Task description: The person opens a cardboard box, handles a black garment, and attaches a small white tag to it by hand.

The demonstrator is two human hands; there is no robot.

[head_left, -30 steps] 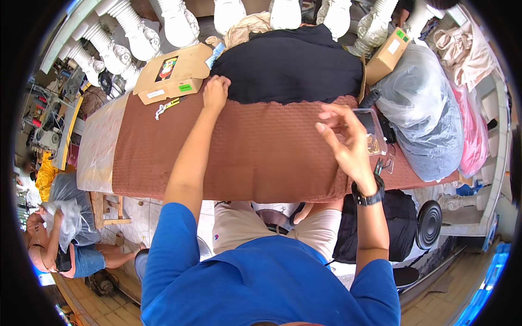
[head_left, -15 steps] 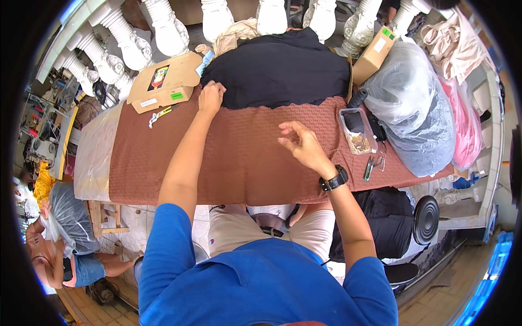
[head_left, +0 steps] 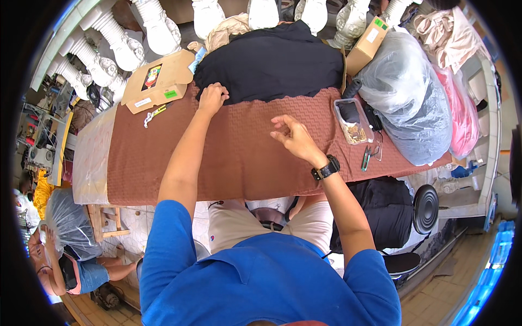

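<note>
Black cloth (head_left: 272, 68), twelve o'clock: apparently handling it at eight o'clock with curled left hand (head_left: 213, 99); cannot tell if gripping. Probably calls for bringing in loosely open, empty right hand (head_left: 293, 137).

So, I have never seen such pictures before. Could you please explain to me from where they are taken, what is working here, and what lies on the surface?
There is no machine here: two bare hands of a seated person in a blue shirt do the work. Every picture comes from one wide camera on this person's head, looking down, so straight edges look bent.

The surface is covered with brown cloth. On it lie a large black cloth, a cardboard box at left, and a clear container and small green scissors at right.

The left hand is at the black cloth's near edge, fingers curled; whether it grips is unclear. The right hand is above the brown cloth, with nothing visible in it.
</note>
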